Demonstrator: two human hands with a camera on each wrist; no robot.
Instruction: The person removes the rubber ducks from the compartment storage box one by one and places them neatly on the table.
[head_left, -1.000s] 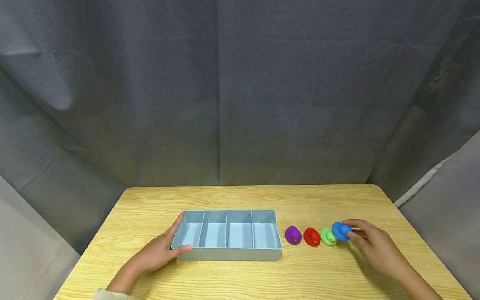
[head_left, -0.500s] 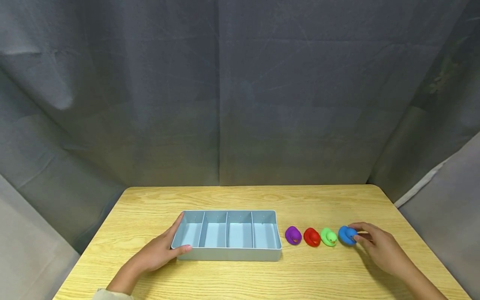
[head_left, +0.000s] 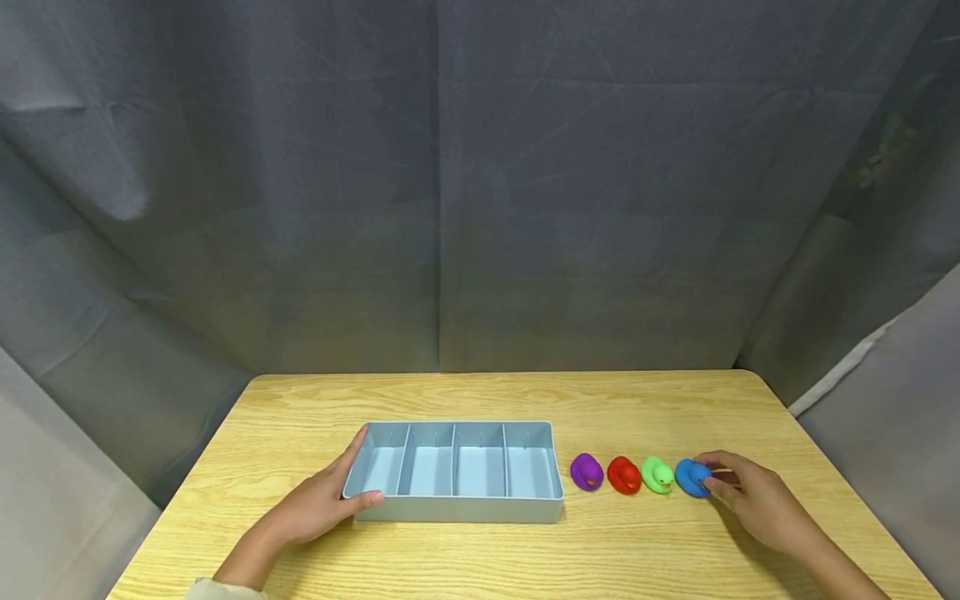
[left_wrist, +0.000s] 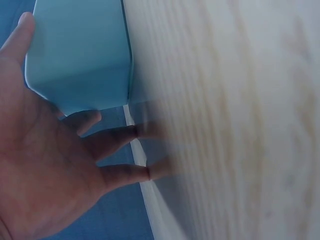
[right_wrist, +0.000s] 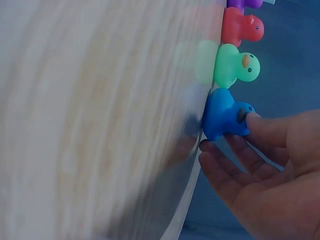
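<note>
My left hand holds the left end of a pale blue box with several compartments in a row. Its thumb lies on the front rim, and in the left wrist view other fingers reach down to the table beside the end wall. At the right, my right hand pinches a blue rubber duck between thumb and fingers. The right wrist view shows the thumb at that duck's head and its base at the tabletop. Directly left of it sits a green rubber duck.
A red rubber duck and a purple rubber duck continue the row leftward, between the green duck and the box. All stand on a wood-grain table. Dark grey cloth hangs behind the table's far edge.
The blue duck in my right hand has moved right and down, from overlapping the green duck to a place beside it. The left hand and box stay put.
</note>
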